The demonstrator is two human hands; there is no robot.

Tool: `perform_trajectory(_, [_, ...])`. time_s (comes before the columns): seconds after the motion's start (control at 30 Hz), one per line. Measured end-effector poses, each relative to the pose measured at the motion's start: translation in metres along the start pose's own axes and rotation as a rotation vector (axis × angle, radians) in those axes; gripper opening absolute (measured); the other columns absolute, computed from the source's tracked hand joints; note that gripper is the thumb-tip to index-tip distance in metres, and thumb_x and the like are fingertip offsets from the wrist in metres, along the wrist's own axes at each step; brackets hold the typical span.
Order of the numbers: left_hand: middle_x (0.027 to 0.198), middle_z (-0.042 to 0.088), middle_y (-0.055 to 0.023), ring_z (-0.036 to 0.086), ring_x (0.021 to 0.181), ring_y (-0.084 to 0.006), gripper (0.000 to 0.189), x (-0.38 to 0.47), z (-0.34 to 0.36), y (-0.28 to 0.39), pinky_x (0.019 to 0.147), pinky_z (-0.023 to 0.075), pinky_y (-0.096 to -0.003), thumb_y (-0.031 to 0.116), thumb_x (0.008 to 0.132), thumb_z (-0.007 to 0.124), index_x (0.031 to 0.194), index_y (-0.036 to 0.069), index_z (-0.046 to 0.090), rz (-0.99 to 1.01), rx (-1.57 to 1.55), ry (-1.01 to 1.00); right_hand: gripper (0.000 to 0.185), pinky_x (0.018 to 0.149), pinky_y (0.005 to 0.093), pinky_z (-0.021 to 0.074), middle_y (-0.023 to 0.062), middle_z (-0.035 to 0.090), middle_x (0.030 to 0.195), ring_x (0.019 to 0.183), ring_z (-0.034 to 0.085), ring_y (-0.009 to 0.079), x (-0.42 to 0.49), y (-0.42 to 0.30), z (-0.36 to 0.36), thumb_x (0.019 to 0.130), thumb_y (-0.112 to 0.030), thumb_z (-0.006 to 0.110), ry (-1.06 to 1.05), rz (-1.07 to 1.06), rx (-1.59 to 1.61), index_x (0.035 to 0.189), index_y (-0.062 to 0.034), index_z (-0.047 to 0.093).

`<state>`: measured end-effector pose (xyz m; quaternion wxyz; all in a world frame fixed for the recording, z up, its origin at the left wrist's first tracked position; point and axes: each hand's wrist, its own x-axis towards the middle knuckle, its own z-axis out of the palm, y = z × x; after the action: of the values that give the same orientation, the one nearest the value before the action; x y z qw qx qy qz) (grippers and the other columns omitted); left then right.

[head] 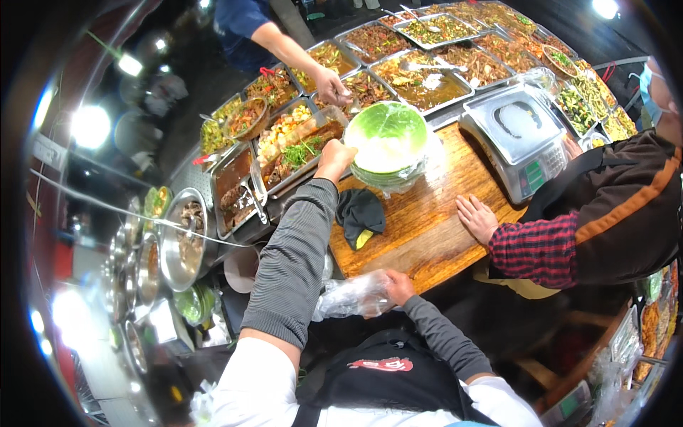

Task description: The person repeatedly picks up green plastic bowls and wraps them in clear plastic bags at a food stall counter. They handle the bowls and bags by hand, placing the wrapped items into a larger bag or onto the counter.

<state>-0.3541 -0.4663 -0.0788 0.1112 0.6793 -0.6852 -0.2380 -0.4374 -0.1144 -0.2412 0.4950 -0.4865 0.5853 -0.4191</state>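
My left hand (pixel 335 158) reaches forward with curled fingers at the near left rim of a green bowl (pixel 388 133). The thumb side meets the rim, and the fingertips are partly hidden. Under that bowl, more green bowls are stacked, with clear plastic film (pixel 394 181) around them. Close to my body, my right hand (pixel 399 288) is closed on a crumpled clear plastic bag (pixel 352 295). A black cloth (pixel 360 216) with a yellow patch lies on the wooden board (pixel 411 253) between my hands.
Another person's hand (pixel 333 88) reaches over the food trays (pixel 421 80) from across. At right, a co-worker's hand (pixel 476 218) rests on the board beside a digital scale (pixel 515 133). Steel bowls (pixel 184 240) stand at left. A white cable (pixel 133 208) crosses there.
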Motion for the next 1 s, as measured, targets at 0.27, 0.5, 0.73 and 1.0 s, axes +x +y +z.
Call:
perform_trajectory(0.27, [0.057, 0.06, -0.0117, 0.057, 0.047, -0.0229, 0.03, 0.02, -0.012, 0.002, 0.051, 0.0466, -0.0326, 0.027, 0.072, 0.065, 0.067, -0.002, 0.065, 0.017, 0.012, -0.128, 0.02, 0.074, 0.0406, 0.05, 0.0233, 0.065, 0.09, 0.084, 0.065, 0.0364, 0.002, -0.005, -0.001, 0.089, -0.018, 0.058, -0.035, 0.019, -0.004, 0.098, -0.0017, 0.065])
perform_trajectory(0.5, [0.089, 0.065, -0.012, 0.065, 0.074, -0.0238, 0.021, -0.009, -0.059, 0.026, 0.06, 0.0571, -0.0364, 0.01, 0.084, 0.056, 0.099, -0.004, 0.06, -0.188, -0.74, -0.31, 0.022, 0.074, 0.0368, 0.0512, 0.02, 0.067, 0.088, 0.081, 0.067, 0.0277, 0.0, 0.006, 0.004, 0.091, -0.021, 0.058, -0.041, -0.011, -0.01, 0.1, -0.0019, 0.066])
perform_trajectory(0.73, [0.105, 0.064, -0.0123, 0.066, 0.089, -0.0215, 0.034, 0.01, -0.098, 0.032, 0.075, 0.0584, -0.031, 0.02, 0.092, 0.052, 0.119, -0.001, 0.054, -0.18, -1.056, -0.3, 0.022, 0.069, 0.0377, 0.0504, 0.0222, 0.064, 0.083, 0.075, 0.066, 0.0287, 0.001, -0.001, 0.0, 0.091, -0.022, 0.059, -0.025, -0.046, -0.015, 0.095, -0.0008, 0.065])
perform_trajectory(1.0, [0.102, 0.061, -0.0146, 0.066, 0.082, -0.019, 0.032, 0.043, -0.129, 0.061, 0.067, 0.0587, -0.0256, 0.026, 0.097, 0.044, 0.111, -0.002, 0.052, -0.188, -1.499, -0.033, 0.022, 0.069, 0.0405, 0.0501, 0.025, 0.063, 0.084, 0.077, 0.065, 0.0359, -0.001, -0.009, -0.005, 0.091, -0.022, 0.058, -0.056, -0.009, -0.002, 0.096, -0.0007, 0.065])
